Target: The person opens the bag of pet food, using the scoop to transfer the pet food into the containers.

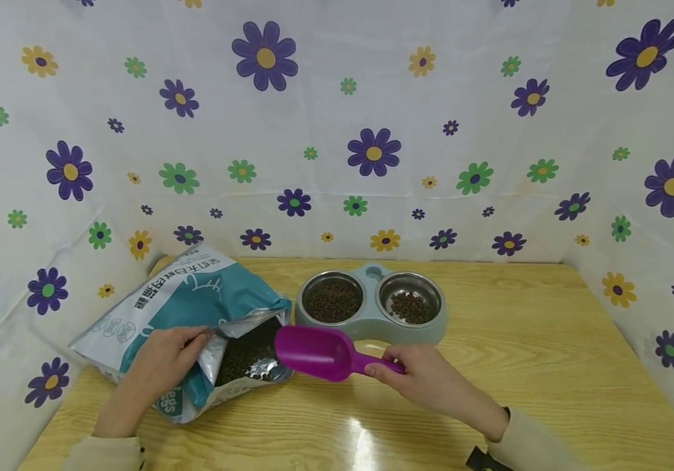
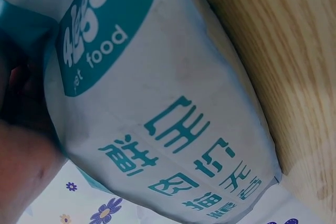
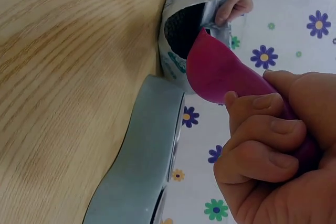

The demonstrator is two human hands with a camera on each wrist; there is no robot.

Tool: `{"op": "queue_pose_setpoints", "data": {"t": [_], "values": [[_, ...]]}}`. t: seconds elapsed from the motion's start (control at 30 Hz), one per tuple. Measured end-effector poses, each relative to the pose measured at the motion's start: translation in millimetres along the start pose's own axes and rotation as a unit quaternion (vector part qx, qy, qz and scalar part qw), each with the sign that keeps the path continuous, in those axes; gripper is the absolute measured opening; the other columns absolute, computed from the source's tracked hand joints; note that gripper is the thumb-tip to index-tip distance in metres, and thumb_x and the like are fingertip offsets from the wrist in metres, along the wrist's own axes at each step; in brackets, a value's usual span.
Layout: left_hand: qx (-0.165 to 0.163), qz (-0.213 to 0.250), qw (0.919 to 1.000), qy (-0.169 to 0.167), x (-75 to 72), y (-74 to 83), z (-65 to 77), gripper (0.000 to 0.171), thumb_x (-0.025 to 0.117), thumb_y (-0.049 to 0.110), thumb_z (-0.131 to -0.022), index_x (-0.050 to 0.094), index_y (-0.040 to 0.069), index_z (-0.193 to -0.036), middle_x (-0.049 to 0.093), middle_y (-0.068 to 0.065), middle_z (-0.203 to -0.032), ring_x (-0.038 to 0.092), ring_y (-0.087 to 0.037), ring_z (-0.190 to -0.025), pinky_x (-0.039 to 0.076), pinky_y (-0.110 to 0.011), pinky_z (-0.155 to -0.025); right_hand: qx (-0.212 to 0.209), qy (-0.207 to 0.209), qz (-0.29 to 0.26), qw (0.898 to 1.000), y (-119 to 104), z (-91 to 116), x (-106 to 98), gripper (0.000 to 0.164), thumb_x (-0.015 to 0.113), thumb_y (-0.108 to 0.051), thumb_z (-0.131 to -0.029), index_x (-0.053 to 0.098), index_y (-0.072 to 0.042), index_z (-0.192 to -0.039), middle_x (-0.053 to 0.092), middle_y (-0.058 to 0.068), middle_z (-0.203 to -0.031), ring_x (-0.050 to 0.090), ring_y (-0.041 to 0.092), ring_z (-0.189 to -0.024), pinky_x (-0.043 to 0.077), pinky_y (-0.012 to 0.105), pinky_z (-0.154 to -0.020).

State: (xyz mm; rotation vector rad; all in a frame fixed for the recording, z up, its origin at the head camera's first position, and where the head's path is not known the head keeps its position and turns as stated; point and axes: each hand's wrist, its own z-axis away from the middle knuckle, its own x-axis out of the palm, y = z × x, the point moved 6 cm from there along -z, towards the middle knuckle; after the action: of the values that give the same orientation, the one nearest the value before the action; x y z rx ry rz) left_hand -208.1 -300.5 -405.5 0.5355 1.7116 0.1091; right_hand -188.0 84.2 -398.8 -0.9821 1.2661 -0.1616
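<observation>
A teal and white pet food bag (image 1: 195, 307) lies on its side at the left, its mouth facing right with dark kibble (image 1: 239, 356) inside. My left hand (image 1: 163, 363) pinches the upper edge of that mouth and holds it up. The lettering on the bag (image 2: 173, 145) fills much of the left wrist view. With curled fingers my right hand (image 1: 431, 383) grips the handle of a magenta scoop (image 1: 313, 353). Bare plastic shows inside the scoop, whose tip is right at the bag's opening. The right wrist view shows the scoop (image 3: 215, 72) from its underside.
Behind the scoop stands a pale blue-green double feeder (image 1: 410, 335) with two metal bowls. The left bowl's kibble (image 1: 333, 304) covers its bottom; the right holds a smaller pile (image 1: 410, 307). A flowered cloth (image 1: 325, 118) encloses the wooden table (image 1: 519, 340) at the back and sides.
</observation>
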Motion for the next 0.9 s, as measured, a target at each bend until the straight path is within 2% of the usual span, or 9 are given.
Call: {"op": "queue_pose_setpoints", "data": {"t": [0.33,0.43,0.5,0.57,0.6,0.7,0.77,0.83,0.9], "values": [[-0.001,0.0,1.0,0.0,0.5,0.0,0.5,0.026,0.063,0.015,-0.102,0.076,0.001,-0.12,0.077,-0.019,-0.111,0.075,-0.03,-0.087,0.059,-0.049,-0.074,-0.002,0.004,0.044,0.999,-7,-13,17,0.037,0.064,-0.042,-0.1,0.061,-0.016,-0.073,0.04,-0.014,-0.058,0.033,0.0,-0.053,0.029,0.019,-0.049],[-0.003,0.001,1.0,-0.001,0.5,-0.4,0.6,0.026,0.063,0.015,-0.102,0.076,0.001,-0.12,0.077,-0.02,-0.111,0.075,-0.029,-0.086,0.059,-0.048,-0.073,-0.017,0.019,0.088,0.996,-15,-19,23,0.04,0.065,-0.042,-0.1,0.056,-0.017,-0.07,0.036,-0.013,-0.057,0.03,0.0,-0.051,0.025,0.018,-0.048],[-0.004,0.002,1.0,-0.002,0.5,-0.7,0.6,0.026,0.063,0.015,-0.102,0.075,0.001,-0.12,0.077,-0.02,-0.111,0.075,-0.03,-0.087,0.059,-0.049,-0.074,-0.047,0.046,0.146,0.987,-24,-21,27,0.042,0.067,-0.04,-0.099,0.052,-0.016,-0.068,0.033,-0.012,-0.055,0.028,0.001,-0.049,0.021,0.017,-0.046],[-0.005,0.003,1.0,-0.004,0.6,-0.9,0.4,0.027,0.062,0.015,-0.102,0.075,0.001,-0.121,0.076,-0.021,-0.112,0.076,-0.032,-0.088,0.059,-0.05,-0.075,-0.094,0.094,0.23,0.964,-36,-22,32,0.043,0.07,-0.041,-0.097,0.049,-0.016,-0.067,0.033,-0.011,-0.053,0.028,0.002,-0.046,0.02,0.019,-0.043],[-0.004,0.004,1.0,-0.004,0.7,-1.0,0.4,0.027,0.062,0.015,-0.102,0.075,0.001,-0.121,0.076,-0.021,-0.113,0.076,-0.033,-0.089,0.059,-0.051,-0.076,-0.119,0.123,0.275,0.946,-42,-21,36,0.044,0.072,-0.042,-0.095,0.049,-0.016,-0.067,0.034,-0.011,-0.051,0.03,0.003,-0.044,0.021,0.019,-0.041],[-0.005,0.006,1.0,-0.004,0.9,-1.5,0.0,0.027,0.062,0.016,-0.102,0.075,0.001,-0.122,0.076,-0.022,-0.114,0.075,-0.034,-0.092,0.059,-0.052,-0.077,-0.171,0.196,0.401,0.878,-59,-18,47,0.047,0.073,-0.049,-0.092,0.05,-0.016,-0.069,0.04,-0.009,-0.049,0.035,0.006,-0.039,0.026,0.023,-0.036],[-0.004,0.006,1.0,-0.002,0.6,-1.6,0.0,0.027,0.062,0.016,-0.102,0.075,0.001,-0.121,0.076,-0.022,-0.114,0.075,-0.035,-0.093,0.059,-0.053,-0.078,-0.183,0.222,0.449,0.846,-66,-18,55,0.047,0.073,-0.053,-0.091,0.052,-0.016,-0.07,0.045,-0.008,-0.049,0.038,0.007,-0.039,0.03,0.025,-0.036],[-0.003,0.005,1.0,0.0,0.2,-1.2,0.1,0.027,0.062,0.015,-0.102,0.075,0.002,-0.121,0.076,-0.021,-0.113,0.075,-0.035,-0.093,0.059,-0.053,-0.079,-0.184,0.23,0.472,0.831,-70,-19,62,0.047,0.073,-0.052,-0.091,0.052,-0.015,-0.071,0.045,-0.007,-0.051,0.037,0.006,-0.04,0.031,0.025,-0.036],[0.001,0.003,1.0,0.004,-0.4,-0.3,0.2,0.026,0.063,0.014,-0.102,0.076,0.002,-0.12,0.076,-0.02,-0.112,0.075,-0.033,-0.092,0.059,-0.053,-0.078,-0.179,0.222,0.472,0.834,-72,-23,66,0.045,0.071,-0.051,-0.093,0.053,-0.015,-0.073,0.046,-0.006,-0.052,0.035,0.006,-0.041,0.03,0.025,-0.036]]}}
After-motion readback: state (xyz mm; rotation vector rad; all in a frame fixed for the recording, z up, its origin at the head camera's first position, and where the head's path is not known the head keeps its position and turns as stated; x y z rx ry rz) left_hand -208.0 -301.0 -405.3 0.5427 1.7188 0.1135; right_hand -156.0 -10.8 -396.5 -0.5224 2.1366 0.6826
